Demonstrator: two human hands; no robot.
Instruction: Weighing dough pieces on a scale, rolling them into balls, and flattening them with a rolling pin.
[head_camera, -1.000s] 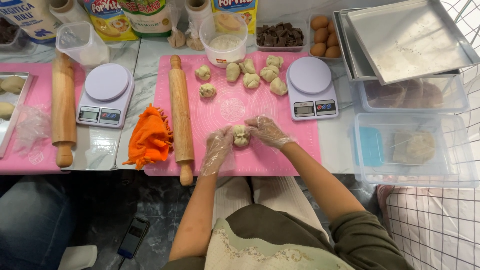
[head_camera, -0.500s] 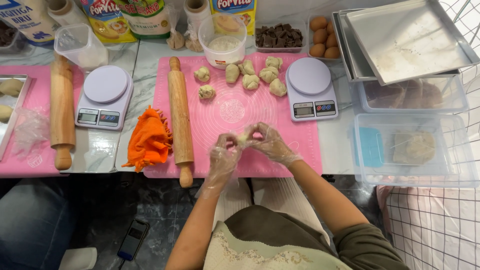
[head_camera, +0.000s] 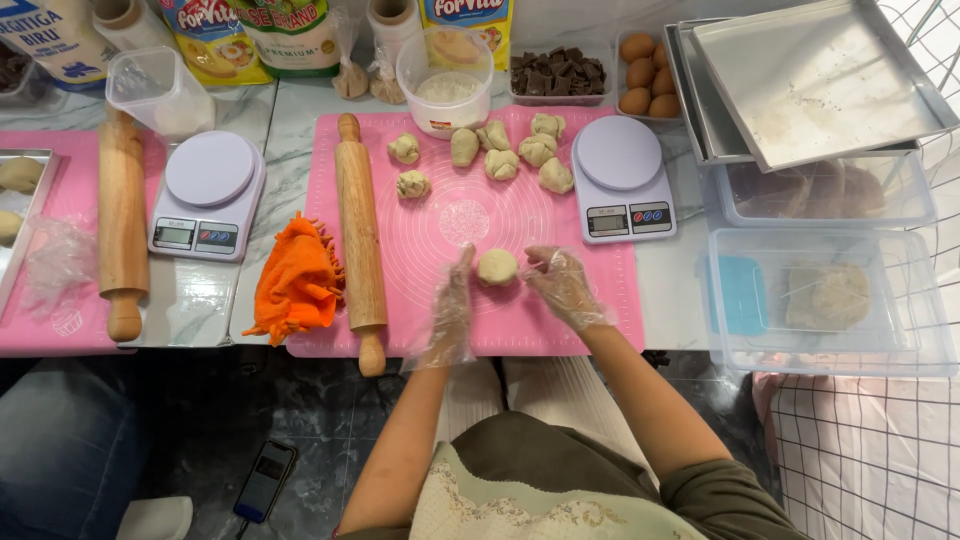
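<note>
Left hand (head_camera: 452, 300) gloved, open flat, touching dough ball (head_camera: 497, 266) on pink mat (head_camera: 440, 225); right hand (head_camera: 560, 283) loosely open beside it, nothing gripped. Rolling pin (head_camera: 359, 240) lies left.

Showing a pale marble-patterned countertop (head_camera: 280, 150) across the upper half; lying below at six o'clock, dark mottled stone floor (head_camera: 250, 400); standing at three to five o'clock, white wire grid (head_camera: 870, 450).

A round dough ball (head_camera: 497, 266) sits on the pink mat (head_camera: 590, 320) between two gloved hands. The left hand (head_camera: 452, 300) touches it; the right hand (head_camera: 560, 285) hovers just beside, fingers spread.
</note>
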